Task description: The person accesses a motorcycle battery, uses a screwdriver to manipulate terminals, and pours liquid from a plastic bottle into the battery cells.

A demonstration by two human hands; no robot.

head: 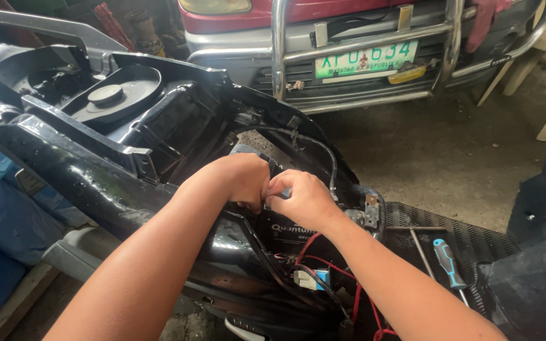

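On your far left sits the glossy black plastic scooter body (64,161) with its seat off, a round grey filler cap (105,95) showing in the open bay. Your left hand (244,180) is curled into a fist, fingers bunched together over a small part I cannot make out, just above the black box-shaped battery (289,233). Your right hand (301,199) touches it, fingertips pinched together at the same spot. Red wires (311,246) trail below. Further right, a blue-handled screwdriver (448,262) lies on the ribbed black footboard (475,240).
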